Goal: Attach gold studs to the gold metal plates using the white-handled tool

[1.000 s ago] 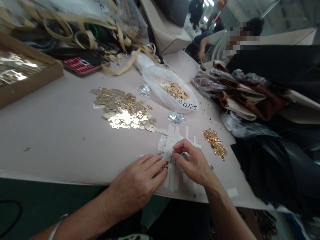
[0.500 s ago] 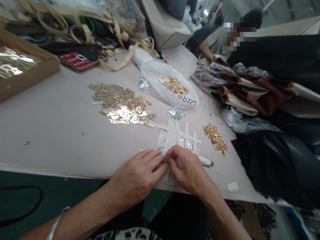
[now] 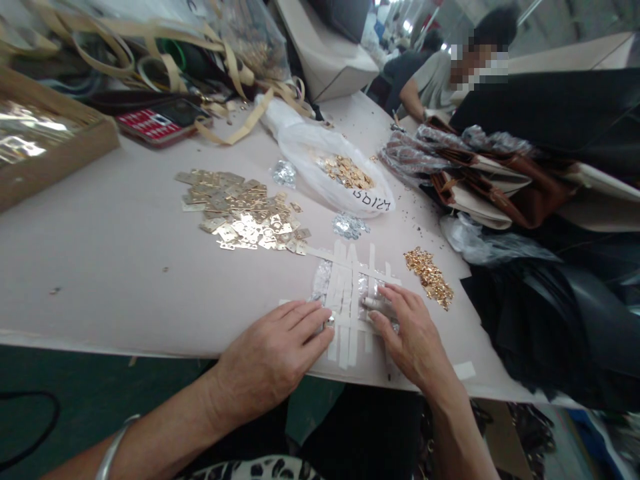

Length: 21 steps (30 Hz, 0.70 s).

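Observation:
My left hand lies flat on the pale table, fingers stretched out, their tips at the left edge of a lattice of white paper strips laid over silver pieces. My right hand rests on the right side of the strips. Its thumb and forefinger close around a white pen-like tool, whose end shows between them. A small heap of gold bits lies just beyond my right hand.
A spread of flat gold plates lies mid-table, with a plastic bag of gold pieces and silver heaps behind the strips. Cardboard box, red phone and beige straps at the back left. Bags pile at right; a co-worker sits beyond.
My right hand left the pinch it shared with my left fingertips, moved right and closed on the white tool lying on the table. My left hand flattened and stayed put.

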### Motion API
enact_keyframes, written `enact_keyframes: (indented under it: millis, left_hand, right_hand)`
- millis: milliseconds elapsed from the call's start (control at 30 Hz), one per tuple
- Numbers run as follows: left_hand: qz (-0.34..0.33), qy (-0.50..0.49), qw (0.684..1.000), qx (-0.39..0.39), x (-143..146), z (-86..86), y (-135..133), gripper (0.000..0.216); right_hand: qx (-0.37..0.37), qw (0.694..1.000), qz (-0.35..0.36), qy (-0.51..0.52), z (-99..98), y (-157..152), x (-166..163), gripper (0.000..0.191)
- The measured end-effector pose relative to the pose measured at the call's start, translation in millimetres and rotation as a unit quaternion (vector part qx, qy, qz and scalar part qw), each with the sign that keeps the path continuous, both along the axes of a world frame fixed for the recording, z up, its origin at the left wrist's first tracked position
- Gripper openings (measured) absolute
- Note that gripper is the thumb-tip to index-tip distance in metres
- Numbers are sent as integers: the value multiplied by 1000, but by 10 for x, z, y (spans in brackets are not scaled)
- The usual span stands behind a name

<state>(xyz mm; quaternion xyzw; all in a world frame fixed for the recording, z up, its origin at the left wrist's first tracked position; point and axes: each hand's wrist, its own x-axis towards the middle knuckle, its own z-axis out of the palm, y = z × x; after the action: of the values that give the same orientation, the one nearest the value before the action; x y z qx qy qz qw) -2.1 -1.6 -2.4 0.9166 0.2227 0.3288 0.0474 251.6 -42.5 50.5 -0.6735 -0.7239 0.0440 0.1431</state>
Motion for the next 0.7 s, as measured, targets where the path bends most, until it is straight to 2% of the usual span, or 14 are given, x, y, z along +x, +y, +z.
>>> enact_keyframes:
  millis: [133, 233, 267, 300, 333, 367, 433, 467, 500, 533, 600, 700]
  left_hand:
    - [-5, 1, 1000, 2, 3, -3, 5, 31]
    - [-5, 3, 1000, 0, 8, 3, 8, 30]
    - [-5, 4, 1000, -2, 11, 5, 7, 30]
    - [-6, 7, 1000, -7, 15, 8, 7, 29]
    - [-6, 11, 1000, -11, 19, 11, 5, 29]
    - [-7, 15, 1000, -16, 23, 13, 4, 29]
    - [-7, 20, 1000, -21, 29, 18, 1, 29]
    - [-8, 20, 1000, -21, 31, 21, 1, 30]
    - [-9, 20, 1000, -20, 31, 25, 1, 30]
    - [-10, 18, 1000, -19, 30, 29, 2, 30]
    - [-12, 16, 1000, -17, 27, 38, 5, 30]
    - [-13, 13, 1000, -17, 24, 41, 9, 29]
  right_hand:
    - [-13, 998, -16, 55, -167, -66, 235, 24]
    - [45, 980, -87, 173, -163, -96, 204, 22]
    - [82, 958, -123, 245, -138, -98, 157, 22]
    - [123, 920, -154, 338, -108, -93, 96, 22]
    - [160, 866, -173, 441, -78, -82, 25, 22]
    - [187, 799, -180, 543, -51, -64, -53, 22]
    - [202, 663, -167, 701, -24, -14, -210, 22]
    - [195, 615, -157, 748, -28, 16, -282, 19]
    - [187, 584, -151, 775, -43, 48, -345, 15]
    - [185, 566, -148, 789, -67, 79, -401, 19]
    - [187, 556, -150, 796, -125, 139, -487, 41]
    - [189, 579, -149, 779, -183, 208, -580, 57]
